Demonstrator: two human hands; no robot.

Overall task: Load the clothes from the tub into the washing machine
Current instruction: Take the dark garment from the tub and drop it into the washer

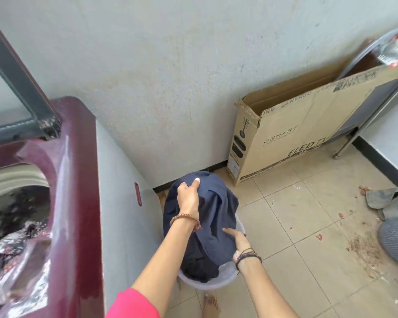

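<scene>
- Dark navy cloth (216, 216), bunched in a big heap, bulges above the tub between both sets of fingers.
- Pale plastic tub (207, 284) sits on the floor, its rim showing just below the fingers.
- Maroon-topped washing machine (78, 203) stands left of the fingers, lid raised, patterned clothes (14, 249) inside its drum.

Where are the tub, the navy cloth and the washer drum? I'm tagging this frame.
tub (207, 284): head view, near rim, bare white plastic.
navy cloth (218, 207): head view, middle of the bundle.
washer drum (19, 203): head view, dark opening with clothes inside.
</scene>
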